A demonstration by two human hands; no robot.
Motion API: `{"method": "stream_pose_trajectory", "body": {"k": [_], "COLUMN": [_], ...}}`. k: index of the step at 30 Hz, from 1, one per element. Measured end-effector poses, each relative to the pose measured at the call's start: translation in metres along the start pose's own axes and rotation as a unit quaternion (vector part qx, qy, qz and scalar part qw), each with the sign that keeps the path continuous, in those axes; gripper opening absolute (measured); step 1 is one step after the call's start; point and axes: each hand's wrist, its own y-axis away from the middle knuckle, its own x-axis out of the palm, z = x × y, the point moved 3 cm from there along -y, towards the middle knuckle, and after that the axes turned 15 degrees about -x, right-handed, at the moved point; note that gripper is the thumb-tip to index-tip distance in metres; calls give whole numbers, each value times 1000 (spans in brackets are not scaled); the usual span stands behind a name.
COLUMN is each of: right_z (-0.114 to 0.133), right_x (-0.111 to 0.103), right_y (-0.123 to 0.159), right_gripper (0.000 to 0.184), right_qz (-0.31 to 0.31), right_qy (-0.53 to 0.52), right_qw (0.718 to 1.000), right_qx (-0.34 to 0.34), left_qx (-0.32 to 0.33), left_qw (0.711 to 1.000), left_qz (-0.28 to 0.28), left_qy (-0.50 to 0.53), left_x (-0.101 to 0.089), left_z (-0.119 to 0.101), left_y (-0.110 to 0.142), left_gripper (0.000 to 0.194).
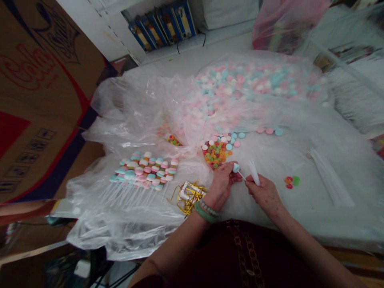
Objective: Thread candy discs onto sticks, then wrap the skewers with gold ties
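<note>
My left hand point(222, 183), with a green bangle and a beaded bracelet at the wrist, pinches a pale blue and white marshmallow point(236, 167). A thin white stick point(242, 176) runs from that marshmallow to the fingertips of my right hand point(265, 194). The same right hand is closed around a bundle of white sticks point(254, 172) that points up and away. Just beyond my left hand lies a heap of small orange, green and red gummy rings point(216, 155). Loose pink, blue and white marshmallows point(229, 147) border the heap.
Finished marshmallow skewers point(144, 170) lie in rows at left, beside gold twist ties point(190, 196). A big clear bag of marshmallows point(255, 84) fills the back. At right are gummy rings point(289, 182) and more white sticks point(331, 178). A cardboard box point(45, 100) stands left.
</note>
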Motion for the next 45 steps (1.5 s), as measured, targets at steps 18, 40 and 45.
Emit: {"method": "stream_pose_trajectory", "body": {"k": [18,40,45], "right_z": [-9,-12,-13], "right_x": [3,5,6], "right_y": [-8,-4,-5], "right_gripper": [18,21,20], "right_qz": [-51,-25,-17], "right_qy": [-112,-122,-105], "right_qw": [991,989,991], "right_qx": [57,84,75], "left_qx": [73,291,275], "left_qw": [926,690,581], "left_qz": [-143,-265,-224], "left_qy": [-341,-608,-733], "left_x": [0,-43,-38], "left_z": [-1,-28,-18], "left_y": [15,31,31], "left_gripper": [35,18,23]}}
